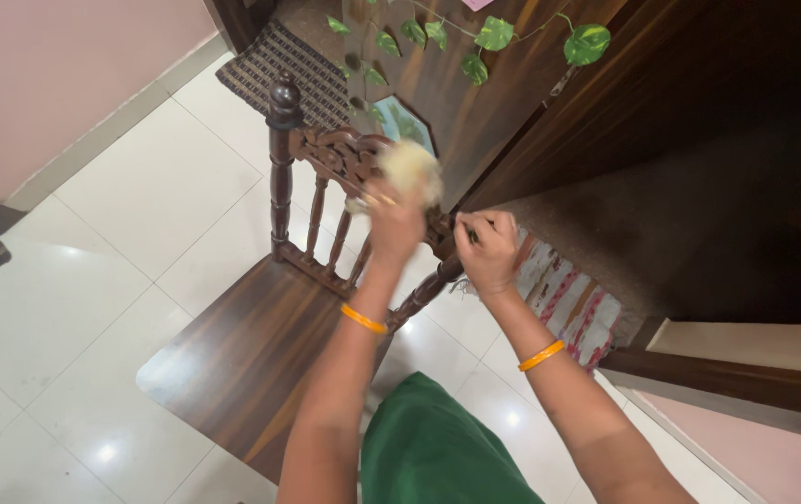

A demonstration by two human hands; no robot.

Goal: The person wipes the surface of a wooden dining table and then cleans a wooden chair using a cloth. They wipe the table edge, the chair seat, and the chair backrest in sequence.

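Note:
A dark wooden chair (260,355) with a carved back and turned spindles stands below me on the white tile floor. My left hand (391,229) is closed on a fluffy cream duster (410,170) pressed against the top rail of the chair back (330,154). The duster is blurred. My right hand (489,252) grips the right end of the chair back, fingers curled around the post. Both wrists wear orange bangles. A green garment (438,448) shows at the bottom.
A striped rag rug (573,299) lies at a dark doorway to the right. A woven mat (279,65) lies beyond the chair. A leafy vine (494,35) hangs on the wooden door frame. A pink wall (36,75) borders the left.

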